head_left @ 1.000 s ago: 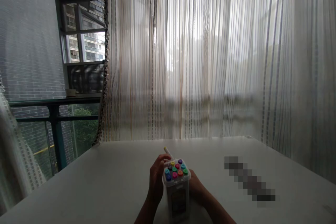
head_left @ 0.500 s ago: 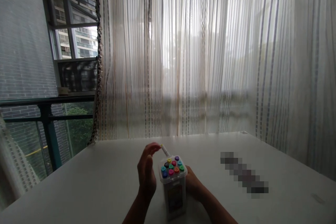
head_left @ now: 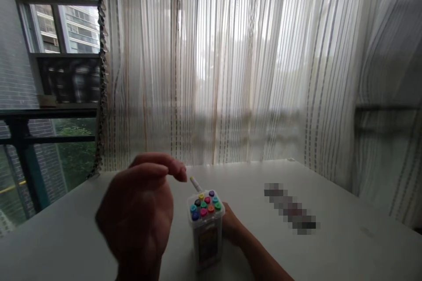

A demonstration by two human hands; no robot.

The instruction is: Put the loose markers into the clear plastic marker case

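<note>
A clear plastic marker box (head_left: 199, 248) stands upright on the white tabletop (head_left: 247, 180), low in the middle of the frame, its top crowded with coloured caps (head_left: 203, 212). A white marker (head_left: 195, 184) with a yellow end slants up just behind it, its lower part hidden by the box. The left hand (head_left: 141, 210) hangs large in the lower left-centre, nearer the camera; its grip is loosely curled, with nothing visible in it, the fingertips appearing just beside the yellow end in the frame, though whether they touch cannot be told. The right hand (head_left: 232, 224) lies at the box's right side, its fingers hidden behind, so I cannot tell whether its grip is wide, narrow or holding the white marker.

To work well here, the right hand would do best to steady the box low on its wall, since a tall, narrow body probably tips under a push near the top. The left grip should pinch lightly along the white marker's shaft, clear of the coloured caps. The pixelated patch (head_left: 292, 208) at lower right is well apart and needs no attention
</note>
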